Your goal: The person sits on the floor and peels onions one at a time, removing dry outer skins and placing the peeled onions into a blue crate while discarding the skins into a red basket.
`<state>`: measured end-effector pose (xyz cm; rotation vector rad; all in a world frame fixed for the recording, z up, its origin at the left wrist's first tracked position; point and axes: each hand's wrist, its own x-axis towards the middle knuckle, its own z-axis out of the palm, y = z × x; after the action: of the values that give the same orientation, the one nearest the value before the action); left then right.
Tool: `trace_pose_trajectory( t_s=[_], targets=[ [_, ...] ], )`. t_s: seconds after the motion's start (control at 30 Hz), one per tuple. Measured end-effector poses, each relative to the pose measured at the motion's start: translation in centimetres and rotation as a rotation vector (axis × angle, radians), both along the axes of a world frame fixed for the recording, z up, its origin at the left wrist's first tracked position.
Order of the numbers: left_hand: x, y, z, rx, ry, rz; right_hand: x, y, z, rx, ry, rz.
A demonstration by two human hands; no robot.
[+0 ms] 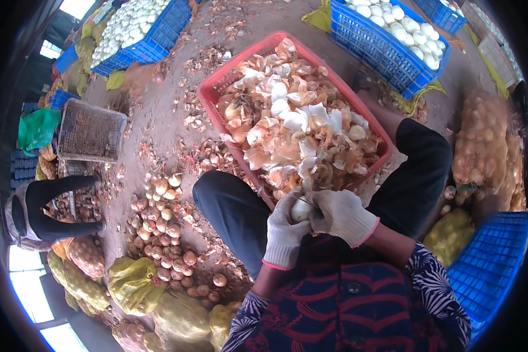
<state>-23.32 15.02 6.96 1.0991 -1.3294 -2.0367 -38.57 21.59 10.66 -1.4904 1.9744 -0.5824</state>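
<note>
A peeled white onion (300, 210) sits in my left hand (285, 235), which wears a white knit glove with a pink cuff. My right hand (344, 216), gloved the same way, is closed against the onion's right side. From its fingers a thin dark blade (307, 201), seemingly of a small knife, lies across the onion's top; its handle is hidden. A strip of skin (307, 184) stands up just beyond the fingers. Directly in front, between my knees, a red plastic crate (211, 103) holds a heap of onion skins (286, 136).
Unpeeled onions (163, 240) lie loose on the floor at left, beside a yellow mesh sack (134, 284). Blue crates (378, 57) of peeled onions stand ahead. Another blue crate (488, 264) and an onion sack (479, 141) are at right. A person (48, 211) bends over at far left.
</note>
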Motion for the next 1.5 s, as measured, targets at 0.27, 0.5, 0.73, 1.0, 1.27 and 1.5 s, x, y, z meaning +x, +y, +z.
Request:
trace_pose_trajectory(
  t_s=[0.27,0.5,0.73,1.0,1.27,1.5],
  targets=[
    [-0.6,1.2,-1.3,-0.027,-0.059,-0.016,-0.6,-0.3,-2.9,-0.012,-0.008,-0.173],
    [-0.6,0.7,0.4,0.1,0.018,-0.036,-2.3,0.7,1.1,-0.069,-0.278,-0.125],
    [-0.6,1.0,-0.7,-0.433,-0.29,-0.147,-1.6,0.8,1.5,-0.018,-0.087,0.022],
    [-0.7,1.4,2.6,0.234,0.126,-0.053,-2.1,0.9,0.2,-0.102,-0.314,-0.174],
    [-0.6,1.6,3.7,0.367,0.276,0.011,-0.7,2.1,2.4,-0.029,-0.156,-0.099],
    [-0.8,2.1,3.2,0.414,0.235,0.059,-0.7,2.5,0.4,-0.009,-0.106,-0.061]
  ],
)
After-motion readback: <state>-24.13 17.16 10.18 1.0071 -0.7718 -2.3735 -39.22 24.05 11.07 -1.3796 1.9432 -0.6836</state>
